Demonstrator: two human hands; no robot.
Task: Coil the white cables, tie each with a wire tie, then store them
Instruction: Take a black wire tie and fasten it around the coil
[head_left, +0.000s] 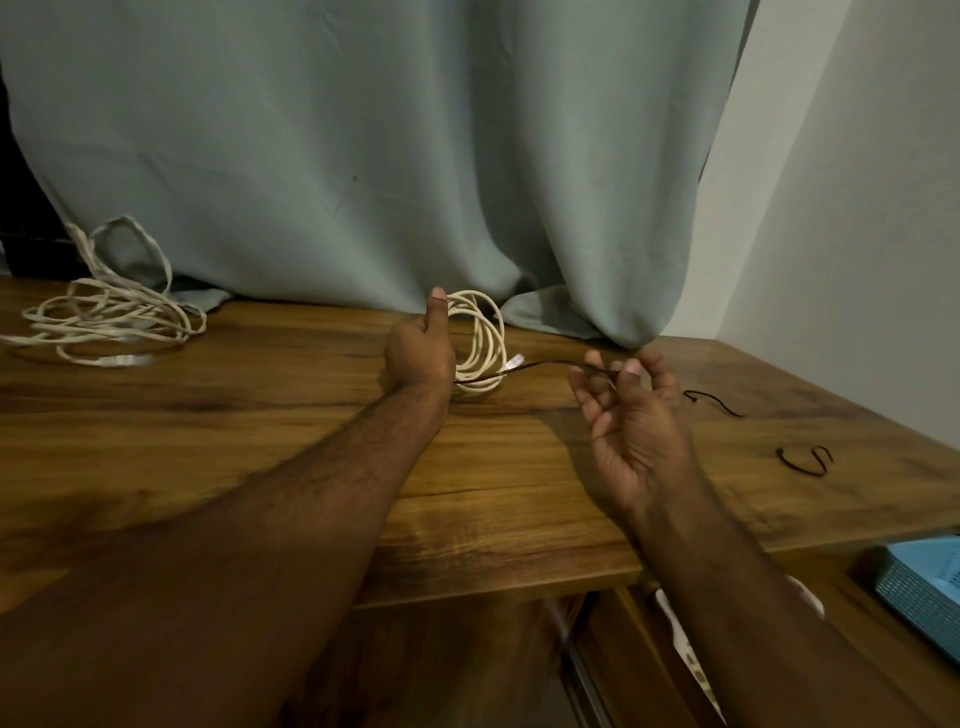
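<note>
Coil (480, 343) in left hand (420, 353).

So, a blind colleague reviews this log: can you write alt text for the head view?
A person's left hand holds a coiled white cable upright on a wooden table, while the right hand pinches a black wire tie running to the coil. A loose white cable lies far left; two spare ties lie right.

dim warm indoor light | soft shadows under forearms | wide-angle bending at edges | slight overall softness
</note>
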